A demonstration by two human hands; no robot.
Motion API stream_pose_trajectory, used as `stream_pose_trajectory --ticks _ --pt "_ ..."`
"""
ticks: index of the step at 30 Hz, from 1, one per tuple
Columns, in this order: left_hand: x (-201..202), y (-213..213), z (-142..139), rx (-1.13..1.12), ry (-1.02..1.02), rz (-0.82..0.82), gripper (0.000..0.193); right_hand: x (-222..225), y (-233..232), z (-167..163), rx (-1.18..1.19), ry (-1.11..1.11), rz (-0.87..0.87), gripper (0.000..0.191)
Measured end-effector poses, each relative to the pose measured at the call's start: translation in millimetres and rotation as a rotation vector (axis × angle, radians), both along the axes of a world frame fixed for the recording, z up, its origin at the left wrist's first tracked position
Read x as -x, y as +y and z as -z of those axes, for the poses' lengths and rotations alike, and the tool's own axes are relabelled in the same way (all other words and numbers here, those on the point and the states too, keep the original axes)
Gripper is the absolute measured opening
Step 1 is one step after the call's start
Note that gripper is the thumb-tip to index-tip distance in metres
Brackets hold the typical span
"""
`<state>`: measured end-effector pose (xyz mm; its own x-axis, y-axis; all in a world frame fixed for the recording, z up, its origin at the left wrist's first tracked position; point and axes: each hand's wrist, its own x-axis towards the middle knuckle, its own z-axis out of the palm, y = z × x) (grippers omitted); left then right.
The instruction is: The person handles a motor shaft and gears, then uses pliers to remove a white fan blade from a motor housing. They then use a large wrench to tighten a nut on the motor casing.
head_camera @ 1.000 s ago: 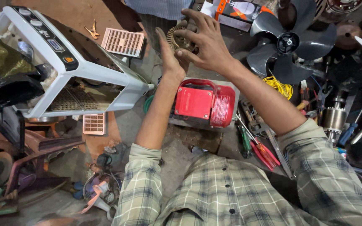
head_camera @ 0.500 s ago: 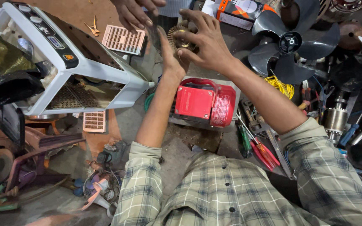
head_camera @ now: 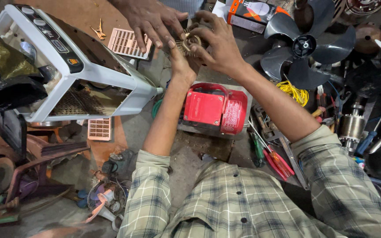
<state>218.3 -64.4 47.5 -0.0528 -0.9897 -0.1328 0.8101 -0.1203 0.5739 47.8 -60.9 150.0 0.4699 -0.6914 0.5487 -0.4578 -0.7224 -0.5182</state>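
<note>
Motor coil [head_camera: 191,42], round and coppery, is sitting at the far middle, beyond the red motor [head_camera: 214,109]. Left hand [head_camera: 179,61] is cupping it from below, right hand [head_camera: 219,44] is curling narrow fingers [head_camera: 199,48] over it, and another person's hand [head_camera: 153,22] is touching its left side with spread fingertips.

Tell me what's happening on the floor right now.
The person's left hand and right hand hold a small round motor part with copper windings, above a red motor. Another person's hand reaches in from the top and touches the same part. A white appliance casing lies to the left, a grey fan blade to the right.
</note>
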Motion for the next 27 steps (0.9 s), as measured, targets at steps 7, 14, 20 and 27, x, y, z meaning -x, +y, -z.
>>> stream_pose_trajectory --ticks 7,14,20,27 --pt "-2 -4 -3 0.047 0.112 -0.009 0.066 5 5 -3 0.051 0.041 -0.021 0.049" --pt "1 -4 -18 -0.049 0.113 -0.049 0.068 8 11 0 0.061 0.025 0.004 0.055" --pt "2 -2 -30 -0.173 0.108 -0.107 0.070 19 37 8 0.143 0.071 0.090 0.062" --pt "-2 -4 -17 0.024 0.181 -0.006 0.075 19 47 11 0.172 0.058 0.052 0.055"
